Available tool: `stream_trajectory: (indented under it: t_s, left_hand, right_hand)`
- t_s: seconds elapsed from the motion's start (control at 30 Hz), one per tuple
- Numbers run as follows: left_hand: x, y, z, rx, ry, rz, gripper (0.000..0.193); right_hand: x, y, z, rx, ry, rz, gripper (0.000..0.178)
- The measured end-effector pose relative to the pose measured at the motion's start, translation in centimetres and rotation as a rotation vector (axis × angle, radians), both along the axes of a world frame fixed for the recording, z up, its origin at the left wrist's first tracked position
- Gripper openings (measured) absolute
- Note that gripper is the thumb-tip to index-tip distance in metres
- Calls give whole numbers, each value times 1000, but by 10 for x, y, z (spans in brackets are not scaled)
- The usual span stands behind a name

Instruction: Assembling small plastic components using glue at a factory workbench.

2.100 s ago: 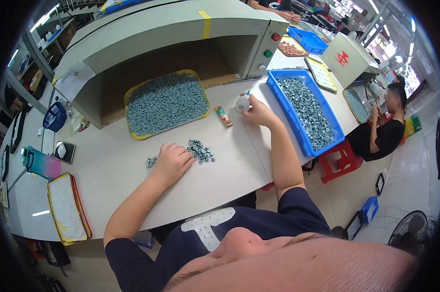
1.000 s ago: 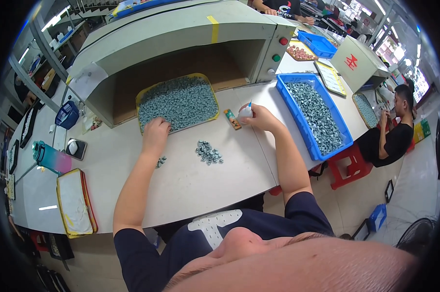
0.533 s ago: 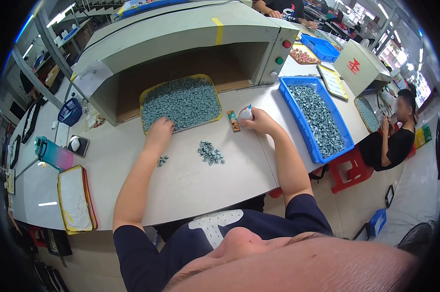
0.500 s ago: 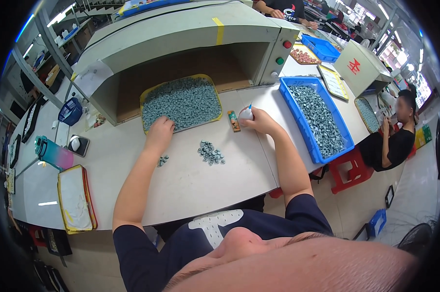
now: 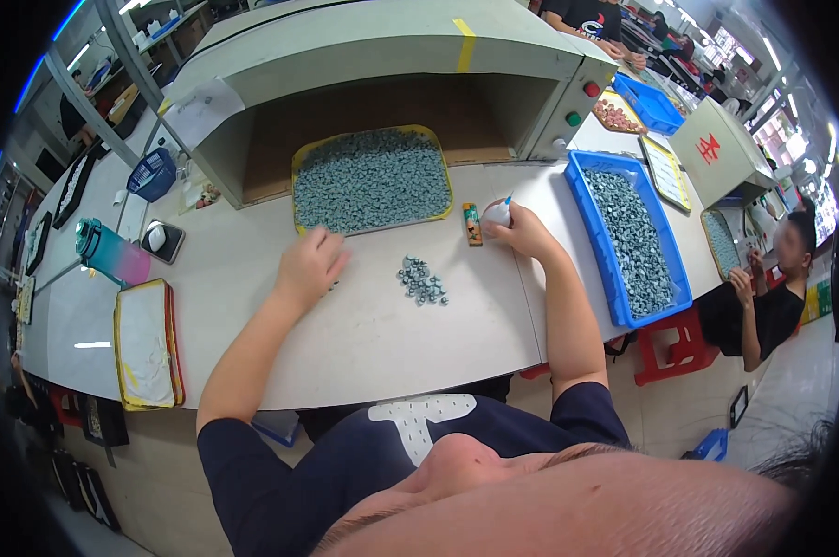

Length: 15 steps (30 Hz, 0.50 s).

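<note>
My right hand [image 5: 529,232] is closed round a small white squeeze bottle [image 5: 496,215] with a blue tip. Beside the bottle lies a small orange and green lighter-shaped item [image 5: 473,225]. My left hand [image 5: 310,267] hovers just in front of a yellow-rimmed tray [image 5: 451,198], its fingers loosely bent and apart, with nothing visible in them. Small grey-green pieces [image 5: 373,181] fill that tray. A loose pile of similar pieces [image 5: 423,281] lies on the table between my hands. A few more show by my left hand, mostly hidden under it.
The tray stands at the mouth of a large cream box-shaped housing [image 5: 373,46] with red and green buttons. At right is a blue bin [image 5: 681,288] of grey-green pieces. Left are a teal-pink bottle [image 5: 109,252] and stacked trays [image 5: 146,343]. A person [image 5: 763,297] sits at far right.
My left hand has drawn back from the tray's front edge toward the small group of pieces, now largely covering it. My right hand still holds the squeeze bottle. The whole view has shifted slightly.
</note>
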<state>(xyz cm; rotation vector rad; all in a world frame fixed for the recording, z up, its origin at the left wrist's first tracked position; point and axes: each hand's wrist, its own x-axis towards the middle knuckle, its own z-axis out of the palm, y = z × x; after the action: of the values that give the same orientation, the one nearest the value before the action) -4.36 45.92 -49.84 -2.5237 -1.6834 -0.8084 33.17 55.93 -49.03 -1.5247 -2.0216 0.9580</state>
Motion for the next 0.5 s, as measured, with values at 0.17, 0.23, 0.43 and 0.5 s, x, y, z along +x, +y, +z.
stream_trajectory:
  t_s: [0.17,0.23,0.43,0.5]
  left_hand:
    - [-13,-31,-12,-64,156,-23,15]
    - [-10,-30,-24,-39,169,-77,15]
    - [3,-28,-30,15,210,-117,15]
    - [10,-34,-28,17,211,-239,13]
  right_hand:
    - [-10,5,2,-27,-14,-4,38]
    - [-10,7,-3,-20,29,8,37]
    - [-16,4,-6,-9,23,1,36]
    - [-19,2,-5,-7,16,-15,36]
